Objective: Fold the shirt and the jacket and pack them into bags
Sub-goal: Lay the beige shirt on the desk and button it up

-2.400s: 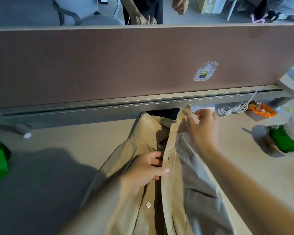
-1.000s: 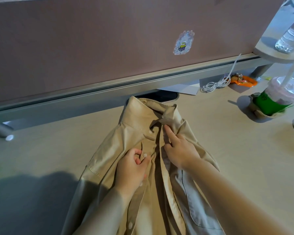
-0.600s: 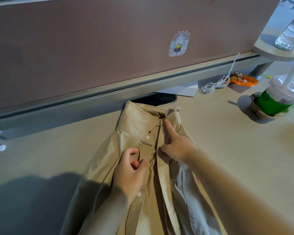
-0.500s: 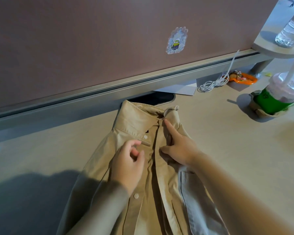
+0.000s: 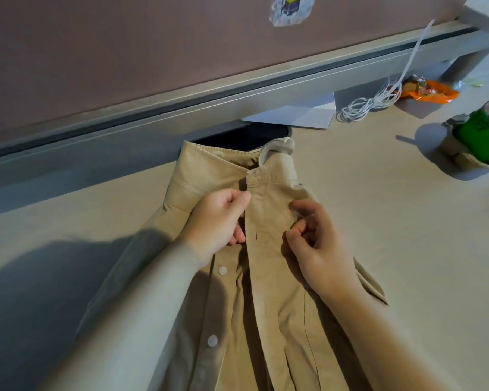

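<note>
tan shirt (image 5: 268, 277) lies front-up on the desk (image 5: 407, 221), collar (image 5: 209, 170) toward the partition (image 5: 124, 52). left hand (image 5: 218, 218) pinches the button edge just below the collar. right hand (image 5: 316, 244) has fingers curled on the buttonhole side, cannot tell if it grips cloth. looks like buttoning up before folding. next move: line the top button up with its hole and push it through.

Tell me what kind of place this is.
Probably an office workstation: a brown fabric partition panel on a grey metal rail backs the beige desk, with a coiled white cable lying there.
</note>
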A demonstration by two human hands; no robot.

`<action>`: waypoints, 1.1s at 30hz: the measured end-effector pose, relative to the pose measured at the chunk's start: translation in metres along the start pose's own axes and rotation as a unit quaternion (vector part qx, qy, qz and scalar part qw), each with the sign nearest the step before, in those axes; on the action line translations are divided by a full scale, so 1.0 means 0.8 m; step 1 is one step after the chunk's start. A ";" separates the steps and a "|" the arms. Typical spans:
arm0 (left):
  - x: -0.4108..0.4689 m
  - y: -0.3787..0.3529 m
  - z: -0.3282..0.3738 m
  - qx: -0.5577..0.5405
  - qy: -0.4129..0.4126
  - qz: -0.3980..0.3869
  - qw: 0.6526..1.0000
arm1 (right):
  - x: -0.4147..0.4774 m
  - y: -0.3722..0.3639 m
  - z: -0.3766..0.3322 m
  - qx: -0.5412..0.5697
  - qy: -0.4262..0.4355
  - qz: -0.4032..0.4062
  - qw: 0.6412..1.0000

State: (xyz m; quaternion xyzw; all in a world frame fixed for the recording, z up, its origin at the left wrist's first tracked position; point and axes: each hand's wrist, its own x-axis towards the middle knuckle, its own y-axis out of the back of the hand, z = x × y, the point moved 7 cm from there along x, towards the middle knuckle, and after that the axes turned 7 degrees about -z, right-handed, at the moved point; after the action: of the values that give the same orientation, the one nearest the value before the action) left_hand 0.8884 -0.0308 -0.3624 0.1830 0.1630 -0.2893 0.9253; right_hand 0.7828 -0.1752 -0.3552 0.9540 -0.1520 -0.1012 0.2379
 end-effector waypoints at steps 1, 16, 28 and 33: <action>0.000 0.000 0.000 -0.005 -0.008 -0.005 1.000 | -0.001 0.001 0.000 0.007 0.002 0.009 1.000; -0.006 0.008 0.000 -0.047 -0.038 0.021 0.998 | 0.003 0.002 -0.011 -0.067 0.020 0.082 0.994; -0.145 -0.030 -0.021 0.110 0.114 -0.014 0.987 | 0.001 0.002 -0.019 -0.078 0.012 0.067 0.995; -0.153 -0.041 -0.046 0.016 0.166 0.000 0.986 | 0.001 -0.002 -0.008 0.033 -0.066 -0.037 0.997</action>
State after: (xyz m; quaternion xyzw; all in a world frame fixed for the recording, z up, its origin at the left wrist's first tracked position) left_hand 0.7660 0.0182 -0.3529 0.2429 0.3096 -0.2573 0.8826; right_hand 0.7855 -0.1713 -0.3502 0.9576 -0.1348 -0.1677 0.1914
